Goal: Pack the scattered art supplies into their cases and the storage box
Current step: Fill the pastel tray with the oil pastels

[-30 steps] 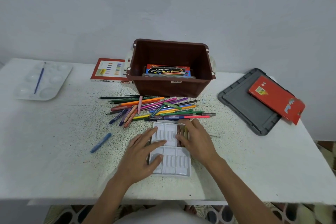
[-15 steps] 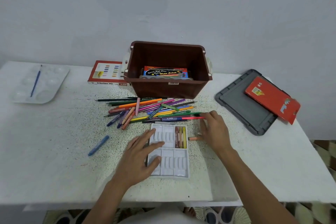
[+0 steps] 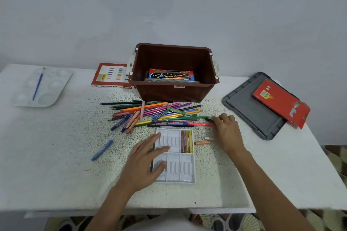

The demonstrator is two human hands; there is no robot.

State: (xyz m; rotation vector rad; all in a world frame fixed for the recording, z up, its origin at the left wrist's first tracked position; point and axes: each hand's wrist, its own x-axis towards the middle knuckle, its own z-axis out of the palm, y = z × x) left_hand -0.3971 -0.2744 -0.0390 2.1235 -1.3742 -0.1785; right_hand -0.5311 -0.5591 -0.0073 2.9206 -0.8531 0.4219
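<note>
A white pastel tray [image 3: 185, 170] lies in front of me with three pastels [image 3: 186, 141] in its upper right slot. My left hand [image 3: 148, 161] rests flat on the tray's left side. My right hand [image 3: 227, 133] reaches to the right end of the pile of pencils and pastels [image 3: 154, 114], its curled fingertips pinching a dark green pastel [image 3: 208, 119]. An orange pastel [image 3: 201, 142] lies just right of the tray. A blue pastel [image 3: 102, 150] lies alone to the left. The brown storage box [image 3: 174, 92] behind the pile holds a water colour pack [image 3: 170, 76].
An oil pastels box [image 3: 110, 77] lies left of the storage box. A grey lid [image 3: 251, 108] at the right carries a red case [image 3: 281, 103]. A white palette [image 3: 50, 95] with a blue brush [image 3: 38, 84] sits at the far left.
My right hand left the tray, passed the orange pastel and moved up and right to the green pastel at the pile's end. My left hand stayed on the tray.
</note>
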